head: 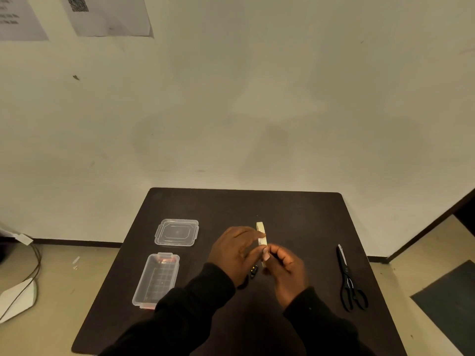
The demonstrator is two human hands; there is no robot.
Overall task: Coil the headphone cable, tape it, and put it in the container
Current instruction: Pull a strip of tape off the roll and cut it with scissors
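A cream roll of tape [261, 233] stands on edge above the middle of the dark table [295, 214]. My left hand [235, 249] grips its side. My right hand [285, 269] pinches the roll's near rim with thumb and fingertips. A small black piece of the headphone cable [254, 272] shows on the table between my wrists; the rest of it is hidden under my hands. The clear plastic container [156, 280] lies open at the left, and its clear lid [176, 232] rests just behind it.
Black scissors [349, 281] lie at the right side of the table, blades pointing away from me. A wall rises right behind the table. On the floor at the left are cables and a white object [18, 298].
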